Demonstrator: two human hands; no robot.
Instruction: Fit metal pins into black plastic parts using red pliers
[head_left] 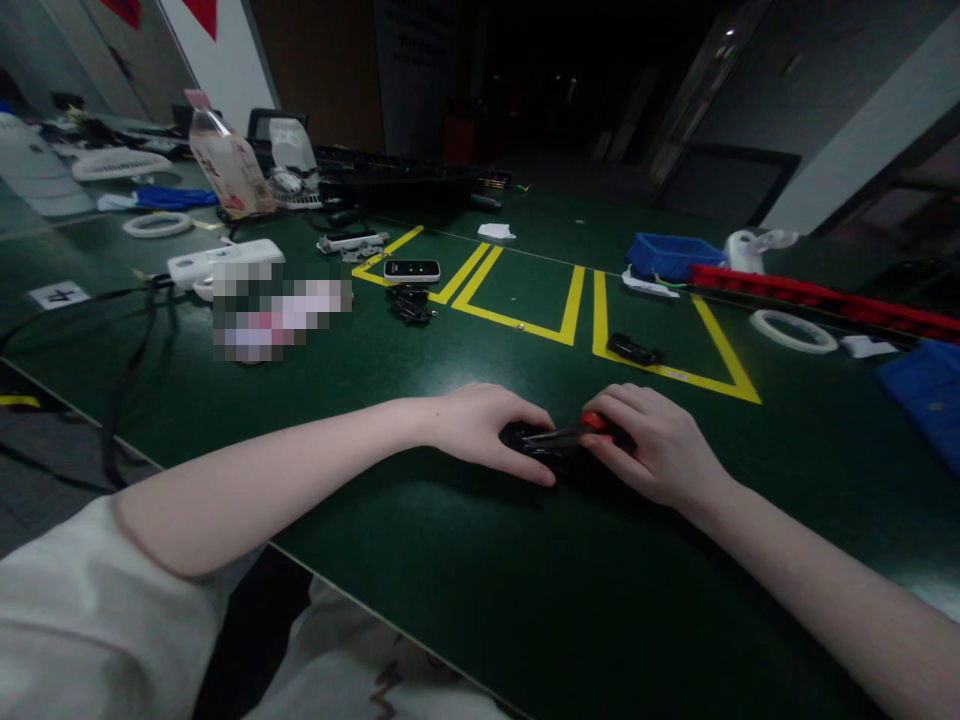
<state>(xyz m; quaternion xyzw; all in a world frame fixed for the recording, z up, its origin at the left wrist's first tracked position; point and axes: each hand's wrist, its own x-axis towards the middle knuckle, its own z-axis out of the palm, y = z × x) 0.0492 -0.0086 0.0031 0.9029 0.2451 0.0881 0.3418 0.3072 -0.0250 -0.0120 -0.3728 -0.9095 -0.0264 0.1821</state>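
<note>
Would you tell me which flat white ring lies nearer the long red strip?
The right-hand white ring, just in front of the red strip; the other ring lies far left.

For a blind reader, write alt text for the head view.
The right hand holds orange-handled pliers against a black bundle in the left hand, above a green table marked with yellow tape.

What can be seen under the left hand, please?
Part of a black item shows between the left hand's thumb and fingers, where the red-handled pliers meet it. Whatever lies beneath the palm is covered, so I cannot tell.
</note>
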